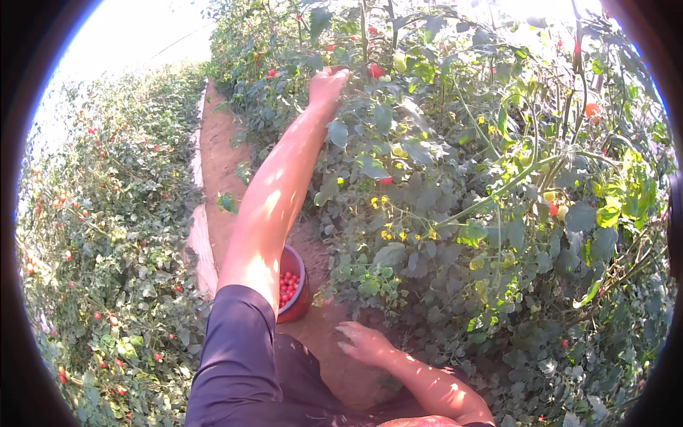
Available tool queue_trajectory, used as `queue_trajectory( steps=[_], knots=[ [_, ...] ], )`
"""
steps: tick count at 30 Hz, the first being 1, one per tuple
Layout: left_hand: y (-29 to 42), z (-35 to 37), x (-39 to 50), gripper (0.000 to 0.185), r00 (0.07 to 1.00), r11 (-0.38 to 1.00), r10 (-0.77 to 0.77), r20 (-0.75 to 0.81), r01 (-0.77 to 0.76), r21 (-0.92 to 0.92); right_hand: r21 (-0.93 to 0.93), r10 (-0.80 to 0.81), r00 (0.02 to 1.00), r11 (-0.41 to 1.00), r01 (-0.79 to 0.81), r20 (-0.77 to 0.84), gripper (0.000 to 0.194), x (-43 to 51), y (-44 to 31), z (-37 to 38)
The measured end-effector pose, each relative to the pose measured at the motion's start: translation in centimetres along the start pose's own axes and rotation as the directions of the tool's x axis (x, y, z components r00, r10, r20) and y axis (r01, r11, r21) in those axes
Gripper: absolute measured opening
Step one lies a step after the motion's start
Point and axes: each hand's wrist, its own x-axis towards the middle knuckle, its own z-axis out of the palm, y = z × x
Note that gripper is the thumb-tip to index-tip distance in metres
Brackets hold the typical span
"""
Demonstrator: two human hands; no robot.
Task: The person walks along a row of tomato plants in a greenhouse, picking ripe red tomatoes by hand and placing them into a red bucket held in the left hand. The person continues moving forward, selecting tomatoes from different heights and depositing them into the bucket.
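Note:
My left arm stretches forward to the tomato vines. At its end my left hand (pixel 330 86) has its fingers curled among the leaves, and whether anything is between them cannot be seen. Just right of those fingers hangs a red tomato (pixel 375 70), with a pale green tomato (pixel 399 61) beside it. Low in front of my body, my right hand (pixel 365 343) is held over the dirt path with fingers apart and nothing in it. A red bucket (pixel 300 308) stands on the ground, partly hidden by my left forearm. Small red tomatoes (pixel 288 285) lie inside it.
Dense tomato plants (pixel 427 187) rise on the right, a thick green stem (pixel 496 195) leaning outward. Another row of fruiting plants (pixel 122 213) lines the left. Between them runs a narrow dirt path (pixel 224 139), edged by a pale strip (pixel 203 245).

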Motion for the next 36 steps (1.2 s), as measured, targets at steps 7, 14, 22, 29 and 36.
queue_trajectory(
  steps=[7, 14, 22, 29, 36],
  knots=[
    [-0.9, 0.7, 1.4, 0.038, 0.972, 0.985, 0.002, 0.236, -0.042, 0.166, 0.013, -0.018, 1.000, 1.000, 0.018, 0.012, 0.046, -0.3, -0.3, 0.0],
    [1.6, 1.7, -0.5, 0.054, 0.893, 0.985, -0.171, 0.417, 0.141, 0.102, 0.003, -0.002, 0.999, 1.000, 0.002, 0.037, 0.046, -0.5, -0.3, -0.8],
    [4.7, 2.3, -3.4, 0.066, 0.860, 0.982, -0.169, 0.482, 0.190, 0.004, 0.002, 0.022, 0.993, 1.000, -0.023, 0.116, 0.047, -0.3, -1.1, -1.0],
    [4.2, 2.0, -3.1, 0.058, 0.856, 0.968, -0.138, 0.499, 0.222, -0.113, -0.013, -0.004, 0.987, 1.000, 0.006, 0.160, 0.049, -0.2, -0.8, -0.1],
    [5.0, 0.9, -3.5, 0.061, 0.778, 0.946, -0.132, 0.614, 0.284, -0.157, -0.054, 0.010, 0.979, 0.999, 0.001, 0.206, 0.049, -0.4, -0.8, -0.1]
  ],
)
